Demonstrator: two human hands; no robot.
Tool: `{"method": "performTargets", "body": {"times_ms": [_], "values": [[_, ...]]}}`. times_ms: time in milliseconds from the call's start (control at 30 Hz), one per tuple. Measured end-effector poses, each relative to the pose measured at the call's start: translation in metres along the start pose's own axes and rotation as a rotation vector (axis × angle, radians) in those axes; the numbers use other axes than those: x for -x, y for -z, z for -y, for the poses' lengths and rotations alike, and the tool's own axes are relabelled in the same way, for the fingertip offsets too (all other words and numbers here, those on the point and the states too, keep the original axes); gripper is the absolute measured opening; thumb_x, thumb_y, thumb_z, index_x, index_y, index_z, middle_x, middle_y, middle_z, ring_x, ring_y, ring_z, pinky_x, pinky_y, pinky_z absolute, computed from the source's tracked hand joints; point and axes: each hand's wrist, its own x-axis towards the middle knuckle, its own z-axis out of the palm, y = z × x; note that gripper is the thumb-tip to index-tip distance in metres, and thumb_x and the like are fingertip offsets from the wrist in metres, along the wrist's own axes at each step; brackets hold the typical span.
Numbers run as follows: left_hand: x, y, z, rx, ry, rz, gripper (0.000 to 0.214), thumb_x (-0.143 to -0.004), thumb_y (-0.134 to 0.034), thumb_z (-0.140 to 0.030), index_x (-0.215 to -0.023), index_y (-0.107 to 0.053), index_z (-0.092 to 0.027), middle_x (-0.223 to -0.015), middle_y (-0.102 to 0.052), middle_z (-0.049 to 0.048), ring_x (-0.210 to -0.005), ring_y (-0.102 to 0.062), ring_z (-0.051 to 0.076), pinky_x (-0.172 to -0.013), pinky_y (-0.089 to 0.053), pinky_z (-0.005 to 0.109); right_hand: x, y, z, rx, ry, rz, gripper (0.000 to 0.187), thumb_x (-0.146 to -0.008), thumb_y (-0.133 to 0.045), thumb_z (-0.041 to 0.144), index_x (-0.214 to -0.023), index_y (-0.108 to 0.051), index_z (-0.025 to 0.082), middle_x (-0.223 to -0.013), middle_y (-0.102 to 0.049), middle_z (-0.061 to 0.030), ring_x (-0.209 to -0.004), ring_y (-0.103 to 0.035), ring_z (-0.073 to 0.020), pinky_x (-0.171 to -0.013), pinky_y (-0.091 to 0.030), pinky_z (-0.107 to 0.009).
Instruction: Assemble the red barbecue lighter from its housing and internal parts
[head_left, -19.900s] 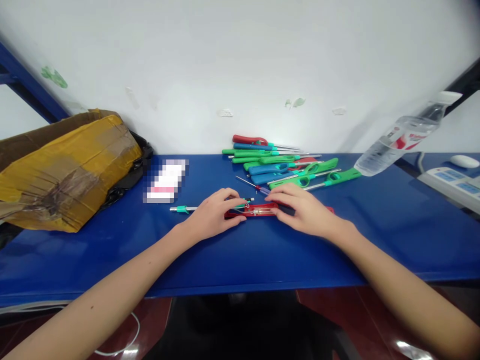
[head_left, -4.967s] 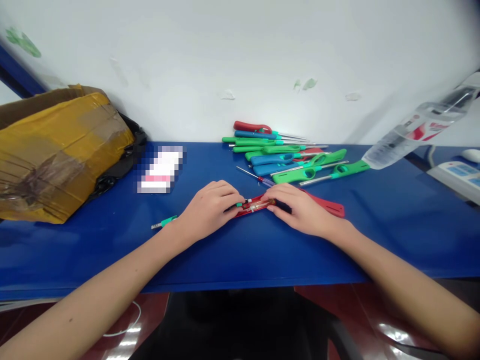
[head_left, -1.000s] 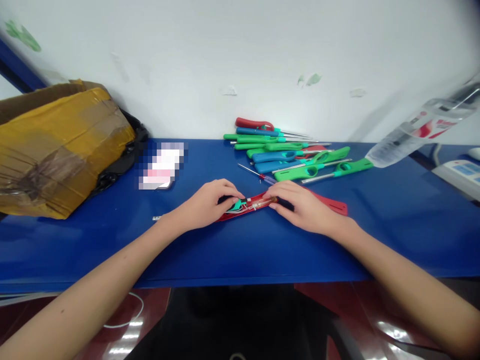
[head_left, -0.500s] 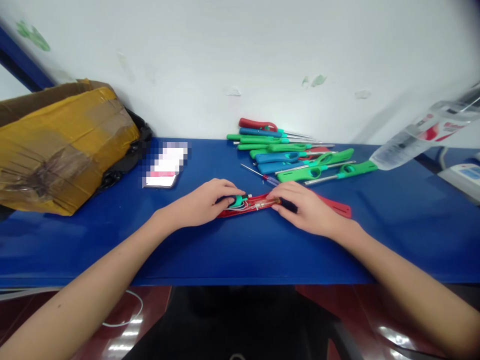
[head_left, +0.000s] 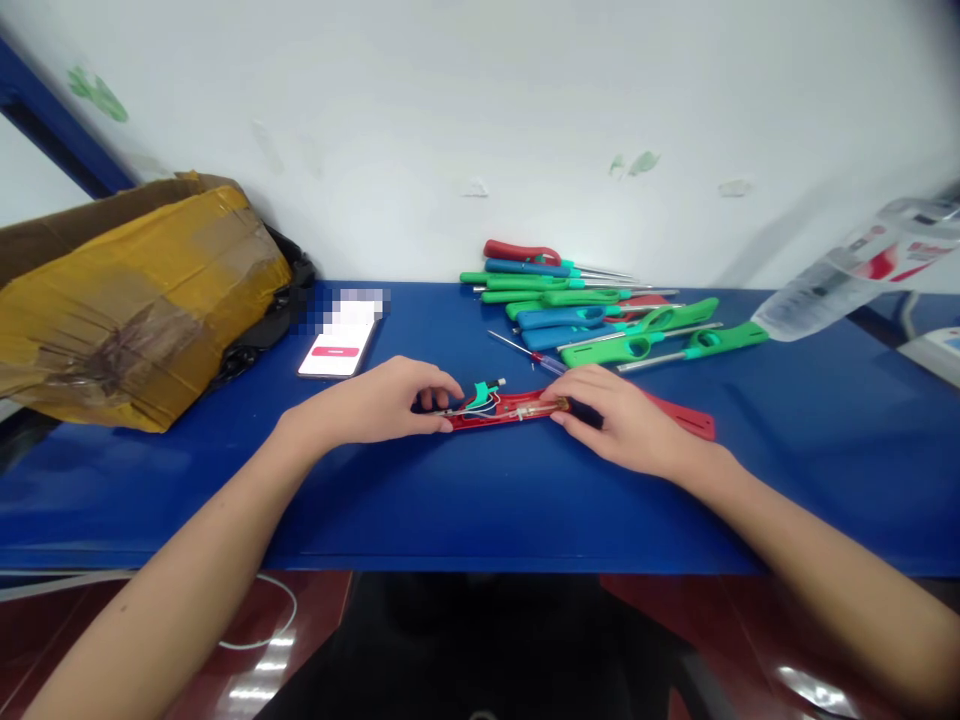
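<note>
An opened red utility lighter (head_left: 487, 421) lies on the blue table, its inside facing up. White wires and a small green trigger piece (head_left: 478, 395) show in its left part, with a clear tube further right. My left hand (head_left: 397, 398) is curled round the casing's left end, thumb at the near edge. My right hand (head_left: 611, 415) grips the middle of the casing, fingers bent over a dark part (head_left: 585, 411) whose kind I cannot make out. Just behind the right hand rests a screwdriver (head_left: 551, 363) with a clear, reddish handle.
Several green, blue and red utility lighters (head_left: 600, 318) are heaped at the wall. A taped carton (head_left: 150, 300) and a phone (head_left: 337, 340) stand to the left. At the right are a water bottle (head_left: 832, 285) and a white device (head_left: 937, 348).
My left hand has let go of the green trigger piece and shifted left to the casing's end. The trigger piece now sits uncovered. My right hand keeps its grip.
</note>
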Motion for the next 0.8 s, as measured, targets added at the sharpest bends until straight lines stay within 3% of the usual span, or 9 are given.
{"method": "performTargets", "body": {"times_ms": [267, 500, 800], "values": [[0.0003, 0.0019, 0.0019, 0.019, 0.019, 0.023, 0.025, -0.089, -0.058, -0.033, -0.105, -0.073, -0.022, -0.095, -0.072, 0.0039, -0.079, -0.066, 0.016, -0.067, -0.052, 0.024, -0.0008, 0.0001, 0.0019, 0.002, -0.013, -0.012, 0.018, -0.094, -0.055, 0.024, -0.108, -0.066, 0.023, -0.106, -0.071, -0.0078, -0.1, -0.062, -0.0245, -0.087, -0.054, -0.042], [0.0004, -0.0005, 0.0012, 0.022, -0.01, -0.055, 0.018, -0.087, -0.06, -0.03, -0.099, -0.07, -0.021, -0.097, -0.071, 0.0033, -0.084, -0.066, 0.016, -0.072, -0.053, 0.025, -0.0002, -0.0004, 0.002, 0.013, -0.013, -0.01, 0.017, -0.094, -0.055, 0.023, -0.107, -0.066, 0.022, -0.105, -0.07, -0.0074, -0.098, -0.062, -0.0239, -0.087, -0.053, -0.041], [-0.0023, -0.0024, -0.0029, 0.042, -0.047, -0.138, 0.023, -0.083, -0.062, -0.024, -0.106, -0.067, -0.02, -0.096, -0.071, 0.0031, -0.081, -0.065, 0.015, -0.075, -0.054, 0.027, -0.0007, -0.0001, 0.0034, 0.019, -0.001, -0.012, 0.017, -0.095, -0.053, 0.022, -0.107, -0.065, 0.023, -0.103, -0.071, -0.0073, -0.099, -0.062, -0.025, -0.086, -0.053, -0.042]]}}
